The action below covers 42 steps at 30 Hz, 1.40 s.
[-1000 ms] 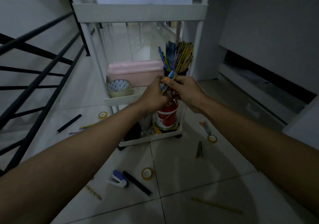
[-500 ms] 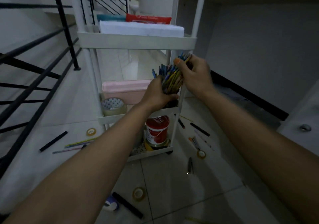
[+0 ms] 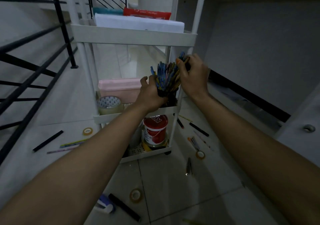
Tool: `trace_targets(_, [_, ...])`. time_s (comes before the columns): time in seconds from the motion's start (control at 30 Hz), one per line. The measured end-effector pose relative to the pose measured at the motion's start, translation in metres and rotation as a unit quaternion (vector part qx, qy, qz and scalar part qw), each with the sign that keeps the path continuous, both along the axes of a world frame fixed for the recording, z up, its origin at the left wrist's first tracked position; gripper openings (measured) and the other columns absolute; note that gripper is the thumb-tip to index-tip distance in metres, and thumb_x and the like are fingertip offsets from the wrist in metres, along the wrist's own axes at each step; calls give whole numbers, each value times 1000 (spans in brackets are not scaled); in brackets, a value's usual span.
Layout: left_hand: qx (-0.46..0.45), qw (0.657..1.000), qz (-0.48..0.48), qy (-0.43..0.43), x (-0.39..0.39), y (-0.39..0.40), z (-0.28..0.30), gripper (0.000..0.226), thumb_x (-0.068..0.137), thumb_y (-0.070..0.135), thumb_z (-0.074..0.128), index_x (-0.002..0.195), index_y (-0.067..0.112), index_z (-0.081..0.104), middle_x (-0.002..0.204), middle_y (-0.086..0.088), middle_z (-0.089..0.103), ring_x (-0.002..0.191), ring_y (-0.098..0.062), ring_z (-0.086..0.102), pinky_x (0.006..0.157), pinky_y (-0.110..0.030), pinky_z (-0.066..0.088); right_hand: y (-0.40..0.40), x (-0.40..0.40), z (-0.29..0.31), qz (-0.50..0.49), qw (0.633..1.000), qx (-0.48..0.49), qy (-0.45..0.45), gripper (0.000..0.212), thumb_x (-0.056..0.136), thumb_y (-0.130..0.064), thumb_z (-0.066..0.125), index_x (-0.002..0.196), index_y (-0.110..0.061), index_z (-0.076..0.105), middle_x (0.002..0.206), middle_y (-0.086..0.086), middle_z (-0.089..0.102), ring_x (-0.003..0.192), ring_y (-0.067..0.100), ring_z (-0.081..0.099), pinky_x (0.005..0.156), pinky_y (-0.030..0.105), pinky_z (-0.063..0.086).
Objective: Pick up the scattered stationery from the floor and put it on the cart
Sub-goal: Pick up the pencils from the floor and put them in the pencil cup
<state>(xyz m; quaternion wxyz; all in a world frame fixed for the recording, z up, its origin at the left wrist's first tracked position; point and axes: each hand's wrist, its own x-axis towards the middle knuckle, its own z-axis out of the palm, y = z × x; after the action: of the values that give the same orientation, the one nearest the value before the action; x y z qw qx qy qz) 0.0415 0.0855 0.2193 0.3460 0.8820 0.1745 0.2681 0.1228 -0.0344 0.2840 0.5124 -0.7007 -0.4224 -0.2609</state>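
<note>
Floor, nearest: a black marker (image 3: 124, 207), a stapler (image 3: 105, 205) with blue on it and a tape roll (image 3: 136, 193) lie on the pale glossy floor (image 3: 173, 190) near the lower edge, so they are not yet collected
Floor, further: more pens (image 3: 198, 129) and a second small tape ring (image 3: 200, 154) lie to the right of the cart (image 3: 133, 36); a black stick (image 3: 48, 140), some pencils (image 3: 71, 144) and a third ring (image 3: 87, 131) lie to the left
Left hand (image 3: 150, 93): its fingers are curled around the lower part of the pencil bundle (image 3: 168, 76), where it enters a dark holder on the middle shelf of the cart
Right hand (image 3: 194, 73): it is cupped over the tips of the bundle, fingers bent around them
Risk, bundle: the pencils fan out to the sides, so I think a few may slip out and fall to the floor again if the hands let go too early
Risk, holder: it stands close to the shelf edge and could tip if pressed from one side
Risk, cart: it may roll when pushed, I judge
Room: dim light, a black railing (image 3: 34, 54) on the left, grey walls behind; the big tape roll (image 3: 109, 104) and a pink box (image 3: 120, 89) share the middle shelf
</note>
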Motion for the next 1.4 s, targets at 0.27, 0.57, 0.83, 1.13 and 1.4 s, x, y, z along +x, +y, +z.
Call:
trace_targets(0.27, [-93,994,-49,-36,5,4,-1,126,75,16,80,147,3,-22,147,-1,34,118,2,31,90,-4,23,24,15,-19,-4,996,-60,68,27,96,-23,54,72,-13,53,68,1,52,58,9,46,50,20,28])
trace_targets(0.57, [-54,992,-67,-97,11,6,-6,94,75,2,76,149,7,18,134,1,43,109,8,41,73,11,28,36,22,-24,-68,984,-158,52,23,95,-24,55,82,-9,67,76,6,64,62,14,56,51,17,36])
trace_targets(0.83, [9,991,-47,-124,4,1,-15,66,75,9,77,132,5,44,120,-1,56,106,-1,53,91,-18,47,41,13,-34,-98,966,-238,-33,45,92,-20,55,135,-15,43,111,12,63,92,29,63,73,37,54])
trace_targets(1.13, [86,989,32,-118,1,-2,-34,77,73,13,74,139,8,36,136,-14,30,117,-26,48,93,-15,39,23,22,-47,-80,982,-125,-120,62,73,-40,78,125,-14,58,102,10,66,98,29,55,68,33,49])
trace_targets(1.4, [128,987,-49,-86,-8,-18,-47,19,79,13,63,89,16,46,87,-3,52,76,-14,48,61,-26,33,-5,22,-49,-40,968,-39,-244,36,73,-26,66,96,1,61,96,18,55,90,28,49,73,29,36])
